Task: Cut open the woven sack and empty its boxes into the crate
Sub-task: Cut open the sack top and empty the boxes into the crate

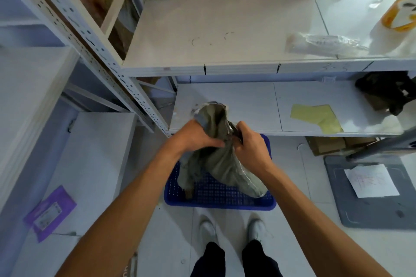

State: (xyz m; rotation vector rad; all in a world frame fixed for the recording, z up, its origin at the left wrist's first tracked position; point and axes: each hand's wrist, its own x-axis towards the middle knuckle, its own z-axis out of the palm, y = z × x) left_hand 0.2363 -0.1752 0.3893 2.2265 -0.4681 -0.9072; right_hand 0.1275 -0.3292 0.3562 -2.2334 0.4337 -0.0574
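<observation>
A grey-green woven sack (221, 164) stands in a blue perforated plastic crate (225, 202) on the floor, its gathered neck rising above the crate. My left hand (195, 136) is clenched around the neck from the left. My right hand (249, 143) is closed on a dark-handled cutting tool (235, 130) pressed against the right side of the neck. A small brownish corner, possibly a box (189, 193), shows under the sack's lower left edge. The rest of the sack's contents are hidden.
White metal shelving (225, 67) stands right behind the crate, with a yellow sheet (315, 116) and a dark bundle (387, 94) on the low shelf. A grey mat with paper (369, 186) lies to the right, a purple packet (49, 211) to the left. My feet (231, 229) are just before the crate.
</observation>
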